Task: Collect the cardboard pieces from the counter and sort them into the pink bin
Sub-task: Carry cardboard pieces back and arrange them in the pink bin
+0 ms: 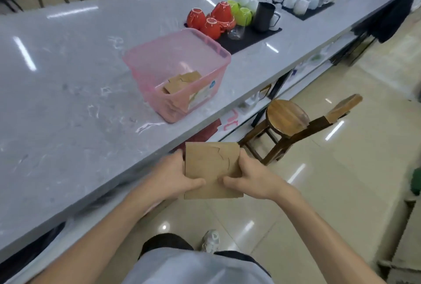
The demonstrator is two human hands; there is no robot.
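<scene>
I hold a flat stack of brown cardboard pieces (211, 167) in front of my body, just off the near edge of the counter (68, 105). My left hand (175, 175) grips its left side and my right hand (248, 178) grips its right side, thumbs on top. The translucent pink bin (200, 92) stands on the counter beyond my hands, near the counter's edge. Several brown cardboard pieces (180, 83) lie inside it.
Behind the bin a black mat (248, 37) carries red and green cups and a dark pitcher (264, 17). White cups sit on a second mat farther back. A wooden stool (287, 117) stands on the tiled floor to the right, below the counter.
</scene>
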